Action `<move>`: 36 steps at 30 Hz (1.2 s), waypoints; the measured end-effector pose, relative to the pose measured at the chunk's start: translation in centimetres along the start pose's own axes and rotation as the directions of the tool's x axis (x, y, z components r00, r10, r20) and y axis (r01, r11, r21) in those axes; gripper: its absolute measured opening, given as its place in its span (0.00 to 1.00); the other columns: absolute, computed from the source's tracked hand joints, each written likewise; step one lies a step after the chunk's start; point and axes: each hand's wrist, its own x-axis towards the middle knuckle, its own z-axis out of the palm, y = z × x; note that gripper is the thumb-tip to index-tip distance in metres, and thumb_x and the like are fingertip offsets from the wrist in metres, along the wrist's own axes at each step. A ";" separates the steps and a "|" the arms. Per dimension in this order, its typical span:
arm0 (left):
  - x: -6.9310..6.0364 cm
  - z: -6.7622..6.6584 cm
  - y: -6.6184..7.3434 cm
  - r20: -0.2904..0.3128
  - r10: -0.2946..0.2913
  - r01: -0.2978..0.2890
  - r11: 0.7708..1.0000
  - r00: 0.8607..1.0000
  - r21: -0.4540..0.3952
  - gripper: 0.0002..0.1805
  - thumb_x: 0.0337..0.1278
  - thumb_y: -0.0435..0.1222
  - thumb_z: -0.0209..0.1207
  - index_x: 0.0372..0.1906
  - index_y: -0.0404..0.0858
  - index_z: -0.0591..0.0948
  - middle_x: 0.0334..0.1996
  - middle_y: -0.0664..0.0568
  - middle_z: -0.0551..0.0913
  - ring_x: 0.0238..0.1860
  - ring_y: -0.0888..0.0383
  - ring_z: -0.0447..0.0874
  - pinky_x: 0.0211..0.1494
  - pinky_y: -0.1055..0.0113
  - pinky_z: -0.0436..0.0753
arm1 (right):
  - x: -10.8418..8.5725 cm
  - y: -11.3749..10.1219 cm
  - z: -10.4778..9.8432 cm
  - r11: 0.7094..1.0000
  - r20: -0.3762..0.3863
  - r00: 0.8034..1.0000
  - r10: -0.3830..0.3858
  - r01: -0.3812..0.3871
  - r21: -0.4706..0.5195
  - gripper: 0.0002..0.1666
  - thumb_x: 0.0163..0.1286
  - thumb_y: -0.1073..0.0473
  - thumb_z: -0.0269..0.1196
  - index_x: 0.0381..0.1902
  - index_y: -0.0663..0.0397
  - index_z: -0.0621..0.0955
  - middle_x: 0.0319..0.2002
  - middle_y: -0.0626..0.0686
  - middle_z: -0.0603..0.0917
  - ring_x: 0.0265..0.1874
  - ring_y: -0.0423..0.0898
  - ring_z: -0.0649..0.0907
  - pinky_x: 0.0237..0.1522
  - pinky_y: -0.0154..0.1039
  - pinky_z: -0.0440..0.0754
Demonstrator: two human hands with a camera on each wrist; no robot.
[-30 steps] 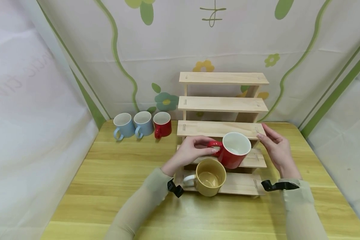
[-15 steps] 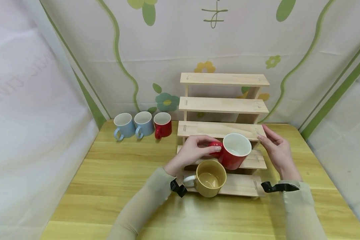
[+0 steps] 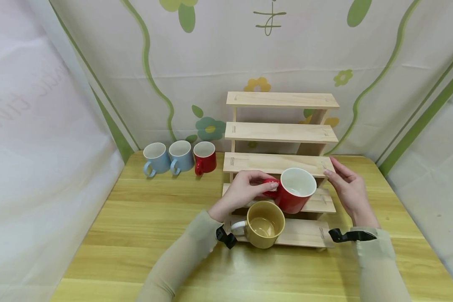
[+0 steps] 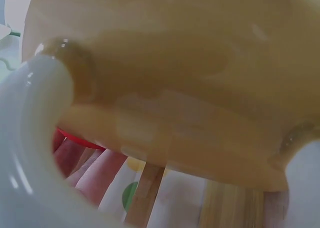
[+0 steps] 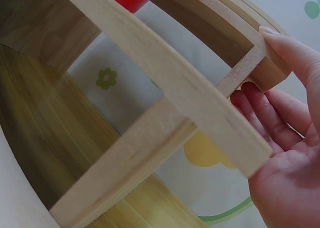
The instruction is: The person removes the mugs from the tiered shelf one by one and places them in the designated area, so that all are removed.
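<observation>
In the head view the left hand pinches the handle of a large red mug with a white inside, at the second step from the bottom of a wooden stepped shelf. The right hand grips the right end of the middle step; the right wrist view shows its thumb on top and fingers below. A yellow mug with a white handle stands on the lowest step, and fills most of the left wrist view. Whether the red mug's base touches the step cannot be told.
Two light blue mugs and a smaller red mug stand in a row at the back of the wooden table, left of the shelf. A patterned white cloth hangs behind, with cloth at both sides.
The head view has shifted slightly. The left wrist has moved slightly to the right, and its grip on the red mug's handle has changed a little. The right hand keeps its grip on the shelf.
</observation>
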 end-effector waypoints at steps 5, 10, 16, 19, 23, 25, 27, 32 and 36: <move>0.0 0.0 -0.2 -0.006 0.000 0.000 1.000 1.000 0.008 0.09 0.63 0.35 0.70 0.45 0.36 0.89 0.38 0.51 0.89 0.42 0.52 0.89 0.43 0.57 0.90 | 0.0 0.0 0.0 1.000 0.004 1.000 -0.003 0.003 0.013 0.30 0.72 0.75 0.61 0.70 0.62 0.74 0.59 0.48 0.82 0.55 0.38 0.82 0.56 0.30 0.79; 0.0 0.1 -0.2 -0.013 -0.003 0.003 1.000 1.000 -0.009 0.09 0.64 0.33 0.69 0.46 0.34 0.88 0.39 0.51 0.90 0.42 0.54 0.90 0.43 0.57 0.90 | 0.0 0.0 -0.1 0.999 0.012 1.000 -0.013 0.012 0.033 0.30 0.72 0.76 0.61 0.71 0.64 0.72 0.60 0.47 0.82 0.55 0.38 0.82 0.56 0.30 0.80; -0.2 0.1 -0.2 -0.014 0.008 -0.009 1.000 1.000 -0.019 0.09 0.64 0.33 0.69 0.46 0.34 0.88 0.39 0.51 0.90 0.43 0.53 0.89 0.44 0.57 0.89 | -0.1 0.0 0.0 1.000 0.006 1.000 -0.003 0.003 0.021 0.30 0.72 0.75 0.61 0.71 0.63 0.72 0.60 0.47 0.82 0.54 0.38 0.82 0.55 0.30 0.80; -0.3 0.2 -0.1 -0.010 0.021 -0.022 1.000 1.000 -0.015 0.09 0.63 0.33 0.69 0.46 0.35 0.88 0.39 0.51 0.90 0.44 0.51 0.89 0.44 0.57 0.89 | -0.1 -0.1 0.1 1.000 0.000 1.000 0.006 -0.006 0.009 0.31 0.72 0.74 0.62 0.71 0.61 0.73 0.60 0.47 0.81 0.54 0.38 0.81 0.56 0.29 0.79; -0.6 0.3 -0.1 -0.008 0.045 -0.045 0.999 0.999 0.009 0.08 0.63 0.34 0.69 0.45 0.37 0.89 0.38 0.52 0.90 0.43 0.51 0.89 0.44 0.58 0.89 | -0.1 -0.1 0.1 1.000 -0.004 1.000 0.016 -0.016 -0.004 0.31 0.72 0.73 0.62 0.71 0.61 0.72 0.61 0.46 0.80 0.55 0.38 0.81 0.56 0.29 0.79; -0.6 0.3 -0.1 -0.007 0.055 -0.055 0.998 0.998 0.018 0.08 0.63 0.34 0.69 0.45 0.37 0.89 0.39 0.53 0.90 0.44 0.50 0.89 0.45 0.59 0.89 | -0.1 -0.1 0.1 1.000 -0.005 1.000 0.017 -0.017 -0.002 0.31 0.72 0.73 0.62 0.71 0.61 0.72 0.62 0.46 0.80 0.55 0.38 0.81 0.56 0.29 0.79; -0.7 0.4 -0.1 -0.005 0.062 -0.062 0.998 0.998 0.018 0.08 0.63 0.34 0.69 0.45 0.37 0.89 0.39 0.53 0.90 0.44 0.49 0.89 0.45 0.59 0.89 | -0.1 -0.2 0.1 1.000 -0.005 1.000 0.017 -0.017 0.001 0.31 0.72 0.73 0.62 0.71 0.61 0.73 0.62 0.45 0.80 0.55 0.38 0.81 0.56 0.29 0.79; -0.8 0.5 0.1 -0.012 0.070 -0.070 0.998 0.998 0.003 0.08 0.63 0.34 0.69 0.45 0.36 0.88 0.39 0.52 0.89 0.46 0.44 0.88 0.46 0.57 0.89 | -0.1 -0.1 0.1 1.000 0.002 1.000 0.013 -0.013 0.012 0.33 0.72 0.74 0.62 0.72 0.65 0.69 0.61 0.45 0.81 0.54 0.38 0.82 0.56 0.29 0.79; -1.0 0.5 0.6 -0.028 0.080 -0.080 0.997 0.996 -0.010 0.08 0.63 0.33 0.69 0.45 0.36 0.88 0.39 0.51 0.89 0.45 0.44 0.89 0.46 0.53 0.89 | -0.1 -0.1 0.0 1.000 0.008 1.000 0.010 -0.010 0.010 0.33 0.72 0.73 0.62 0.73 0.66 0.67 0.61 0.46 0.81 0.53 0.37 0.82 0.56 0.29 0.79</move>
